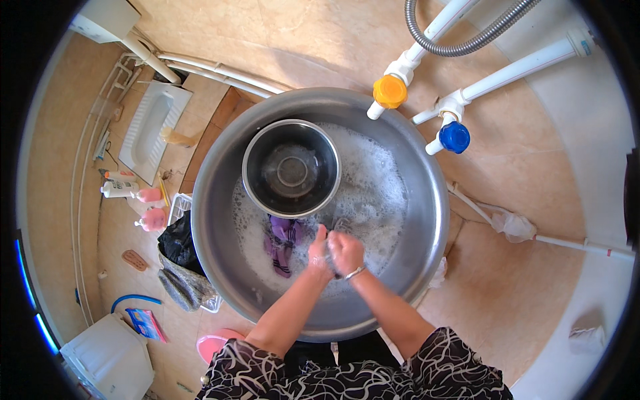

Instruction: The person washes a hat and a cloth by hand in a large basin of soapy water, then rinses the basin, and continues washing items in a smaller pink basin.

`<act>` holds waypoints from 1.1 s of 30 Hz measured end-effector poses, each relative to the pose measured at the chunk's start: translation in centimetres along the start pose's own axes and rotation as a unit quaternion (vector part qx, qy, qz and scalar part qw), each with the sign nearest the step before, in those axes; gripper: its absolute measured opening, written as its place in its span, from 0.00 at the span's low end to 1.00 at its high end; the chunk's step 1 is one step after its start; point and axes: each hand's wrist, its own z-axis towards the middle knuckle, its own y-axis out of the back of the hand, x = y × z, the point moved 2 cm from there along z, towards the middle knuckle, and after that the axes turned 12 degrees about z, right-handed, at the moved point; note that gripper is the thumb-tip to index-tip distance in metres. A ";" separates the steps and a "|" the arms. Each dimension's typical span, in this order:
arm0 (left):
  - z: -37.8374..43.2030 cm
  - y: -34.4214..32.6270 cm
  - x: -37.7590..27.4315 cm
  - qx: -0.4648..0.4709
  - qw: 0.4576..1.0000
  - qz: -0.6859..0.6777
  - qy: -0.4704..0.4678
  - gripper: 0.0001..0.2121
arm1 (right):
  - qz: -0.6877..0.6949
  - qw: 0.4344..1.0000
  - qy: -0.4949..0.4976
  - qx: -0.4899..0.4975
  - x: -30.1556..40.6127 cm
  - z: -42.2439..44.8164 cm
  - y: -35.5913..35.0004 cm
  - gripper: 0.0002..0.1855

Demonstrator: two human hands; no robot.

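Both my hands are close together over soapy water in a large metal basin (pixel 430 215). My left hand (pixel 319 252) has its thumb up and its fingers partly hidden. Pressed near it, my right hand (pixel 346 252) is curled, with a bracelet (pixel 355 272) on the wrist. Something dark and wet shows between them, too blurred to name, so what each hand grips is unclear. Just left of my hands, a purple striped cloth item (pixel 282 250) lies in the suds (pixel 372 200). Beyond it, a smaller metal bowl (pixel 291 167) rests inside the basin.
Yellow (pixel 390 91) and blue valve knobs (pixel 454 137) on white pipes adjoin the basin's far right rim. Left of the basin are a basket (pixel 212 303) with dark clothes (pixel 180 242), several bottles (pixel 119 189) and a squat toilet (pixel 154 127). A pink basin (pixel 215 344) sits at lower left.
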 end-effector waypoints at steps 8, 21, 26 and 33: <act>-1.3 1.5 0.8 -0.189 0.964 0.137 0.131 0.18 | -0.216 0.954 -0.147 -0.149 -11.0 3.0 5.8 0.11; -0.8 -4.0 0.0 -0.254 0.962 0.098 -0.012 0.16 | 0.055 0.988 -0.146 -0.015 -2.0 0.7 0.1 0.23; 0.0 -0.6 0.8 -0.227 0.973 0.021 -0.019 0.13 | -0.045 0.997 0.016 0.057 -1.2 -0.1 -0.1 0.21; 1.4 5.6 4.1 -0.121 0.983 -0.012 0.137 0.16 | -0.310 0.943 -0.116 -0.042 -13.8 2.7 5.0 0.14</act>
